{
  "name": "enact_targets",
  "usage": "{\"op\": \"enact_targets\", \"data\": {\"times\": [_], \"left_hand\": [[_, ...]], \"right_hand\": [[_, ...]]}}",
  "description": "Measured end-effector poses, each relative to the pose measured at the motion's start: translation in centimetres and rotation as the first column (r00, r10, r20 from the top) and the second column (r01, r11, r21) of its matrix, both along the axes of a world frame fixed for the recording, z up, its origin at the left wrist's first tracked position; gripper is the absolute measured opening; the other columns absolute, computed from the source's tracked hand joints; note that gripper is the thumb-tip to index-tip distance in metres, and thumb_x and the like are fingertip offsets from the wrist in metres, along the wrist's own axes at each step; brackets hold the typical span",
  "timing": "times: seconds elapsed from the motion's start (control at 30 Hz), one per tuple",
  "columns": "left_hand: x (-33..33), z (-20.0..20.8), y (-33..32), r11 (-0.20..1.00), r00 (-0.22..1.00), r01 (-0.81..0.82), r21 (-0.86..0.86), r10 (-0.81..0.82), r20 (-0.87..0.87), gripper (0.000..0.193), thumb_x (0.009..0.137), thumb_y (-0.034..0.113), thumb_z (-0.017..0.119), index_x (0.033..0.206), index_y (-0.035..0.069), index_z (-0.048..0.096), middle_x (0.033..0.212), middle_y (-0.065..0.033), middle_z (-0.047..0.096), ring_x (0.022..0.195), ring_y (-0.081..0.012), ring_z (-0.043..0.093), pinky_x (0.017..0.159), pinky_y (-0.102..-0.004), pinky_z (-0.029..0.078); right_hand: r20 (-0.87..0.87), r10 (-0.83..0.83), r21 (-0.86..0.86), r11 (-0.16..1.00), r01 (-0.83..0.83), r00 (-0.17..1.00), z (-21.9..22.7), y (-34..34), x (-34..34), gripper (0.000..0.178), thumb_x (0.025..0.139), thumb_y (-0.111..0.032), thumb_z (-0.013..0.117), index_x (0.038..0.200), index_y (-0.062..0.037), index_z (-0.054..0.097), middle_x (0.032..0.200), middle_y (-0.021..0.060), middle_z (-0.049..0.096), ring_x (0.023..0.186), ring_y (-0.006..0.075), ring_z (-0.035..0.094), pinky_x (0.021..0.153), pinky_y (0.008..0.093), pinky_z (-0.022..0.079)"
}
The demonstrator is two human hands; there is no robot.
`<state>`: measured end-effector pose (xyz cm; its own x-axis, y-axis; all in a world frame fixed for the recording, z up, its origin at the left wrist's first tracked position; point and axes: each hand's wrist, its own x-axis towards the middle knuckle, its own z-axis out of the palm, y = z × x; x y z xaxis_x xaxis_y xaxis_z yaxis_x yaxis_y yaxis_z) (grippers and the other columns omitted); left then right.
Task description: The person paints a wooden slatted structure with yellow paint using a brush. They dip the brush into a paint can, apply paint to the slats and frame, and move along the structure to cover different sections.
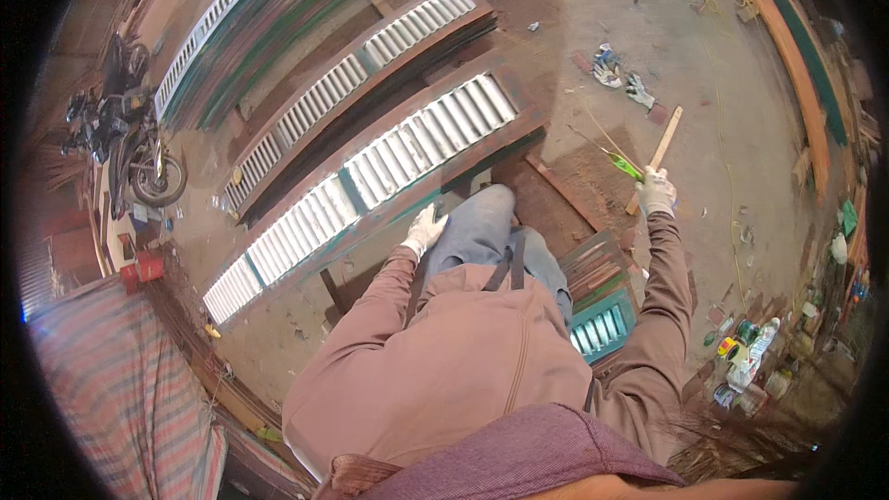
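My right hand [657,192], in a whitish work glove, is closed around a tool with a bright green handle [626,166] and a long thin shaft pointing forward and left. A pale wooden strip [666,139] runs right beside that hand; I cannot tell whether the glove touches it. My left hand [425,230], also gloved, is by my left thigh, next to the nearest louvered panel [426,143]. A small dark patch shows at its fingertips, and its grip is unclear. That panel has white slats in a brown and green frame.
More louvered panels [324,97] and stacked long boards [278,32] lie beyond. A motorcycle [139,139] stands at far left. Gloves [611,69] lie on the floor ahead. Cans and a bottle [745,356] crowd the right side. A smaller green panel [602,324] is by my right leg.
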<state>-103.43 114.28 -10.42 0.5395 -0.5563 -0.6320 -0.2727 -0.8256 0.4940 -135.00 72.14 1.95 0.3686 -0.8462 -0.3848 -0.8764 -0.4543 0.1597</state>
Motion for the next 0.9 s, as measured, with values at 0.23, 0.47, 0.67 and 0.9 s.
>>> {"op": "enact_targets", "data": {"times": [0.23, 0.47, 0.67, 0.9], "left_hand": [[5.7, -6.5, 2.7, 0.852, 0.831, -0.515, 0.092, 0.523, -0.188, 0.081, 0.086, 0.045, 0.061, 0.144, -0.004, 0.033, 0.144, -0.0268, 0.041, 0.131, -0.0374, 0.043, 0.107, -0.0401, 0.037], [8.5, -11.9, -5.3, 0.838, 0.827, -0.544, -0.041, 0.543, 0.144, 0.061, 0.087, 0.041, 0.059, 0.129, -0.002, 0.047, 0.108, -0.0270, 0.064, 0.097, -0.0437, 0.062, 0.084, -0.0469, 0.049], [4.3, -13.8, -15.3, 0.735, 0.773, -0.629, 0.253, 0.624, 0.111, 0.055, 0.088, 0.043, 0.057, 0.117, -0.003, 0.061, 0.113, -0.0307, 0.062, 0.110, -0.0436, 0.059, 0.093, -0.0478, 0.045], [3.3, -9.6, -32.6, 0.796, 0.799, -0.505, 0.335, 0.578, -0.166, 0.055, 0.087, 0.041, 0.059, 0.115, -0.006, 0.060, 0.106, -0.0270, 0.065, 0.100, -0.0376, 0.063, 0.086, -0.0423, 0.048]], "right_hand": [[0.058, -0.019, -0.349, 0.936, 0.038, 0.998, 3.6, -8.3, -2.7, 0.045, 0.081, -0.037, 0.068, 0.121, -0.0163, 0.060, 0.118, 0.0150, 0.057, 0.113, 0.0326, 0.055, 0.092, 0.0459, 0.045], [0.469, 0.423, -0.575, 0.813, -0.095, 0.775, 22.4, -15.4, 6.4, 0.038, 0.080, -0.018, 0.073, 0.116, -0.0089, 0.064, 0.113, 0.0143, 0.059, 0.102, 0.0284, 0.058, 0.087, 0.0396, 0.045], [0.877, 0.467, -0.373, 0.810, -0.453, 0.111, 38.6, -22.3, 23.3, 0.034, 0.072, -0.015, 0.081, 0.100, -0.0012, 0.068, 0.092, 0.0089, 0.063, 0.082, 0.0140, 0.059, 0.073, 0.0265, 0.047], [0.723, 0.638, -0.513, 0.241, -0.824, -0.264, 51.1, -33.3, 32.4, 0.042, 0.089, -0.035, 0.061, 0.113, -0.0004, 0.058, 0.099, 0.0121, 0.056, 0.092, 0.0241, 0.056, 0.090, 0.0450, 0.044]]}}
